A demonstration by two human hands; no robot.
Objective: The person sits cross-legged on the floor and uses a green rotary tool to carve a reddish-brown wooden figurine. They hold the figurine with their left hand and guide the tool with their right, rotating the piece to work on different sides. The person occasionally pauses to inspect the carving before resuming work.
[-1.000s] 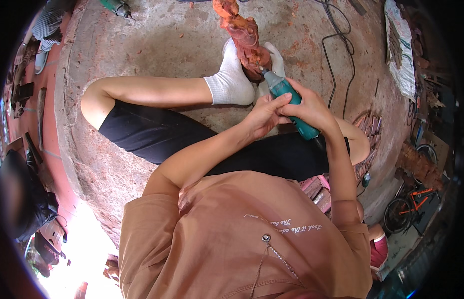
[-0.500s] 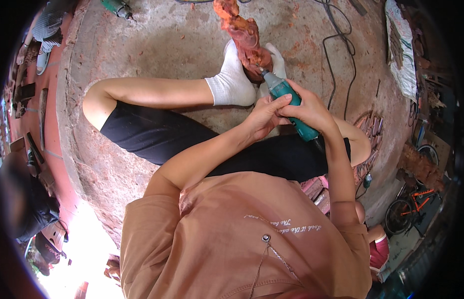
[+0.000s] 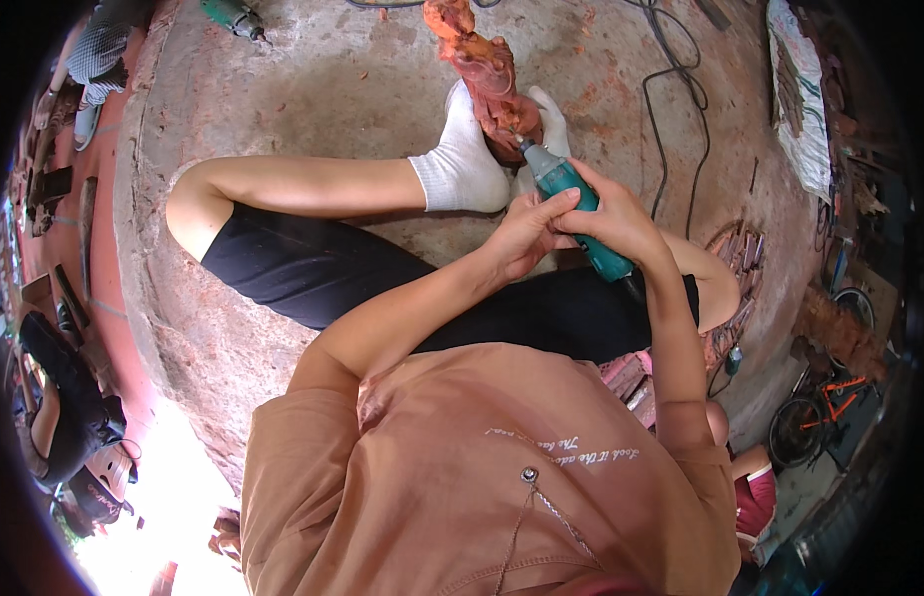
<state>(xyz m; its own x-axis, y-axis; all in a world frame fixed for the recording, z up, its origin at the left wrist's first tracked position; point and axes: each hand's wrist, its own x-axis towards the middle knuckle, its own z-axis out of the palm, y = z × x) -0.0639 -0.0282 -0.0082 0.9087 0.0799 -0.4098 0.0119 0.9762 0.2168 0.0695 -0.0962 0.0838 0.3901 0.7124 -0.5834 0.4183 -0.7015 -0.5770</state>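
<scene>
A teal die grinder (image 3: 557, 179) with a grey nose is in my grip, its tip pointing away from me. My right hand (image 3: 623, 214) wraps round its body. From the other side my left hand (image 3: 524, 236) closes on it too, the thumb lying across near the right fingers. The grinder's bit is at the near end of a knobbly reddish-brown wood carving (image 3: 490, 74); whether they touch I cannot tell. My feet, in white socks (image 3: 466, 159), clasp the carving from both sides.
A second green power tool (image 3: 233, 16) lies at the far left. Black cables (image 3: 663, 109) run over the concrete floor (image 3: 313, 94) on the right, near a white sack (image 3: 801, 99). Slender tools (image 3: 745, 248) lie by my right knee. People sit at left and lower right; an orange bicycle (image 3: 824, 407) stands right.
My hands, the grinder and the carving stay almost exactly in place. At the lower left, another person has shifted, and an arm now shows there.
</scene>
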